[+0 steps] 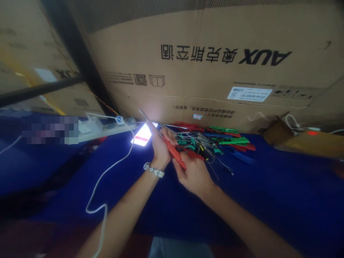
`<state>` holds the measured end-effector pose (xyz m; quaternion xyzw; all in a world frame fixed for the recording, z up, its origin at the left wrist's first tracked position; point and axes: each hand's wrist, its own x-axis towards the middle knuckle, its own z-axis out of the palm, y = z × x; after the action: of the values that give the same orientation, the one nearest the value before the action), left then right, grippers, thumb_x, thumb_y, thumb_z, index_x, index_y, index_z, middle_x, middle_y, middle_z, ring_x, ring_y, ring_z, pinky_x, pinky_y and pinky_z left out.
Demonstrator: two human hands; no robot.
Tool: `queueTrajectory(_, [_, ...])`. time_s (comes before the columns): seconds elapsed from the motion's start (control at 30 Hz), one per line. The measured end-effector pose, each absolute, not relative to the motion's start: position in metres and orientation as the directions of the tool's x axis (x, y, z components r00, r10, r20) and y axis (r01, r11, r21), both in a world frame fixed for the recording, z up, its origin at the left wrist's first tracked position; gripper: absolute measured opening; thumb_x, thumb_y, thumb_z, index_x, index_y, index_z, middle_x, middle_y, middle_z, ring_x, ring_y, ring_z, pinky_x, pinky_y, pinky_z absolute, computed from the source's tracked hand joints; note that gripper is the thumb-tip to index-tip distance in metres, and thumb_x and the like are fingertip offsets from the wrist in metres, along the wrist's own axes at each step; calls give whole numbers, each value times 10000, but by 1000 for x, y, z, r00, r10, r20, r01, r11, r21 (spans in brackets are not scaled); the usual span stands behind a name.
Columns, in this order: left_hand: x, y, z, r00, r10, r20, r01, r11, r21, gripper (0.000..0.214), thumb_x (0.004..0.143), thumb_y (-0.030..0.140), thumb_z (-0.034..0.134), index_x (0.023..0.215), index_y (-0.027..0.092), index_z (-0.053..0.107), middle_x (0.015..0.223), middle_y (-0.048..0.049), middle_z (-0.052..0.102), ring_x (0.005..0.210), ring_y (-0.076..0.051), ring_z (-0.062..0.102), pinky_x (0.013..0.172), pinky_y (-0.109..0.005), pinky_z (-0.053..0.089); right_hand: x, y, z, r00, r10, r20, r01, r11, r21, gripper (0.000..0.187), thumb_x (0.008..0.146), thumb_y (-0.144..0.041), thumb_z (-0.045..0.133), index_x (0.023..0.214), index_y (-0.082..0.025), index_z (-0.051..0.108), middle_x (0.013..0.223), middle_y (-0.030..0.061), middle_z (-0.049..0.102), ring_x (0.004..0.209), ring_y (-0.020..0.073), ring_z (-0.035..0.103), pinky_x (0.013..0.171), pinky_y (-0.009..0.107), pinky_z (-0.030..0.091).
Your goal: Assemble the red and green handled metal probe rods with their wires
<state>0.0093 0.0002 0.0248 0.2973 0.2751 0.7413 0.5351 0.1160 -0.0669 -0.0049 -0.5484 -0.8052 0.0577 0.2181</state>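
A long red-handled tool (173, 152) with a thin grey metal shaft slants up and left between my hands; its exact kind I cannot make out. My left hand (160, 147), with a silver watch on the wrist, is closed around the upper part, thumb along the shaft. My right hand (195, 175) grips the lower red end. Just behind the left hand lies a brightly lit phone (141, 139). Beyond the right hand is a pile of tools (200, 141) with green, red and black parts, thin metal rods and wires, partly covered by my hands.
A blue cloth (258, 193) covers the table. Behind stands a large cardboard box (204, 86). To the left are a white power strip (100, 130) and a white cable (103, 173) trailing past my left forearm. At right sits a smaller brown box (309, 143).
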Motion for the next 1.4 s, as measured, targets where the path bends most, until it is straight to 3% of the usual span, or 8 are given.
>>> queueTrajectory(0.2, [15, -3, 21, -197, 976, 98, -632, -203, 748, 765, 800, 859, 314, 375, 223, 317, 332, 26, 295, 325, -75, 364, 373, -249, 302, 114, -64, 1, -305, 895, 324, 833, 416, -365, 266, 977, -325, 429, 1090, -153, 597, 849, 109, 730, 679, 229, 683, 606, 293, 435])
queueTrajectory(0.37, [18, -3, 22, -197, 978, 73, -655, -187, 732, 755, 789, 851, 387, 379, 224, 295, 336, 31, 287, 334, -72, 370, 378, -244, 330, 114, -63, 2, -324, 876, 359, 812, 452, -370, 255, 1000, -295, 408, 1073, -165, 615, 964, 109, 736, 783, 225, 696, 660, 282, 464])
queueTrajectory(0.57, [15, -4, 24, -205, 977, 58, -645, -180, 743, 746, 837, 788, 429, 374, 218, 297, 320, 37, 285, 310, -68, 354, 357, -241, 283, 115, -63, 0, -327, 868, 373, 800, 465, -380, 286, 997, -319, 407, 1039, -159, 640, 890, 102, 737, 754, 219, 693, 686, 285, 480])
queueTrajectory(0.8, [21, -10, 19, -263, 965, 19, -612, -182, 769, 657, 857, 688, 549, 442, 209, 379, 390, 39, 395, 368, -72, 430, 413, -230, 361, 119, -57, -5, -321, 870, 375, 779, 467, -418, 300, 982, -306, 433, 1107, -156, 661, 917, 104, 746, 843, 226, 700, 762, 292, 507])
queueTrajectory(1.03, [13, -3, 23, -240, 967, -84, -698, -112, 707, 659, 864, 543, 658, 441, 209, 278, 326, 69, 278, 306, -58, 319, 354, -228, 269, 120, -62, 4, -371, 862, 346, 779, 492, -389, 322, 995, -311, 448, 1196, -170, 656, 967, 105, 750, 878, 230, 711, 810, 313, 527])
queueTrajectory(1.13, [6, 3, 25, -237, 964, -123, -726, -92, 682, 595, 854, 511, 683, 506, 216, 301, 339, 89, 285, 298, -58, 281, 341, -227, 241, 124, -66, 4, -397, 853, 339, 793, 505, -340, 351, 993, -302, 446, 1260, -154, 621, 979, 116, 750, 863, 234, 709, 786, 317, 530])
queueTrajectory(1.4, [9, 2, 19, -260, 959, -112, -711, -112, 694, 618, 806, 541, 716, 493, 212, 297, 350, 91, 294, 308, -53, 321, 357, -215, 280, 128, -65, -10, -400, 821, 408, 788, 536, -305, 317, 969, -269, 440, 1094, -90, 671, 833, 121, 737, 700, 219, 686, 663, 302, 508])
